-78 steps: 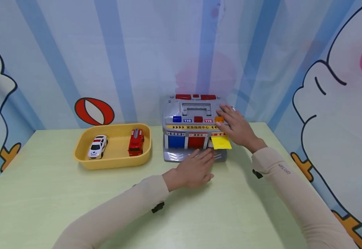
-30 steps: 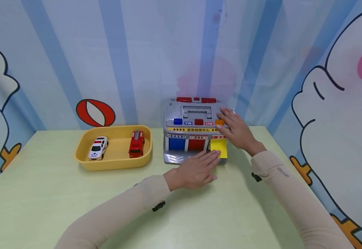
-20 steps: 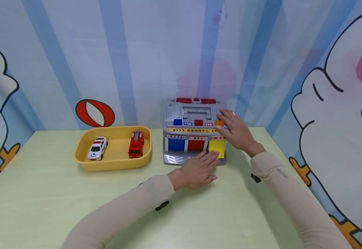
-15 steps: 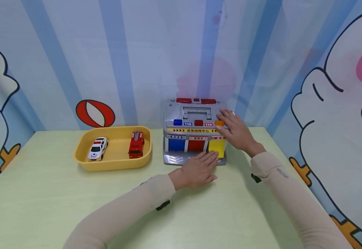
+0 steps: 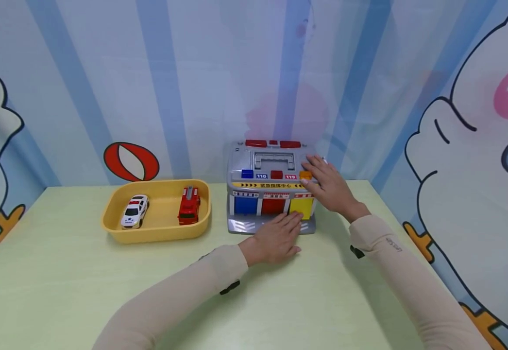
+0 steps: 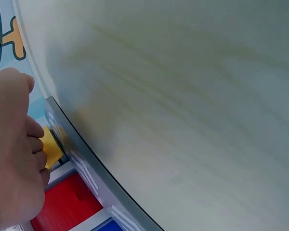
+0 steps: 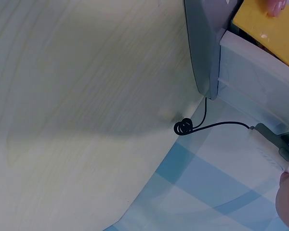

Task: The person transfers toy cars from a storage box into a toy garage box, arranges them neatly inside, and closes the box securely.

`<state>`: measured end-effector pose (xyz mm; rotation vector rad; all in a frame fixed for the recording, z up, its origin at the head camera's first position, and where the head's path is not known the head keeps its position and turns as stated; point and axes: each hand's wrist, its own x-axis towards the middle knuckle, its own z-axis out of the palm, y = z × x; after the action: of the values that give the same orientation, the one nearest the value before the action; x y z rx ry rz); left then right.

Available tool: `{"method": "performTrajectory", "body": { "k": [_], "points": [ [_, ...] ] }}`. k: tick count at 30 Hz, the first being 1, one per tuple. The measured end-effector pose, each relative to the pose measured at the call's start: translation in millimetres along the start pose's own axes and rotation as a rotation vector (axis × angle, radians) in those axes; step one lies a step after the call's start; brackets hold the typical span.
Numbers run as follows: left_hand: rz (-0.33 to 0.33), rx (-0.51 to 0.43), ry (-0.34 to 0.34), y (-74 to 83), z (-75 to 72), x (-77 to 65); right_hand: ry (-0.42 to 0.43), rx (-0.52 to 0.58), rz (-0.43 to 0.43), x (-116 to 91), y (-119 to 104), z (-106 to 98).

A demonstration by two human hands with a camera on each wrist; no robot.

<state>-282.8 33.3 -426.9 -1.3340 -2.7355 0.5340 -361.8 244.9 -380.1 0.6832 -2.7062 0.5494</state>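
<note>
A grey toy garage with a blue door, a red door and a yellow door stands at the table's back edge. My left hand reaches across its front ramp, fingers extended, tips against the lower part of the yellow door. A fingertip touches the yellow panel in the right wrist view, where a dark gap shows along the panel's side edge. My right hand rests on the roof's right front corner, fingers extended beside the orange button.
Left of the garage sits a yellow tray with a white police car and a red fire truck. By the garage's right side hangs a white piece on a black coiled cord. A printed curtain rises behind.
The yellow door has swung down from sticking outward to hanging nearly flush with the front. My left fingers have followed it slightly. My right hand has stayed on the roof corner.
</note>
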Motion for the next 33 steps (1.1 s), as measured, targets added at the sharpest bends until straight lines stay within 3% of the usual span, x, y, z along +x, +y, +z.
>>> {"method": "performTrajectory", "body": {
  "k": [33],
  "points": [
    [-0.022, 0.045, -0.044, -3.8, -2.4, 8.1, -0.025, -0.005, -0.024, -0.2, -3.3, -4.6]
  ]
}}
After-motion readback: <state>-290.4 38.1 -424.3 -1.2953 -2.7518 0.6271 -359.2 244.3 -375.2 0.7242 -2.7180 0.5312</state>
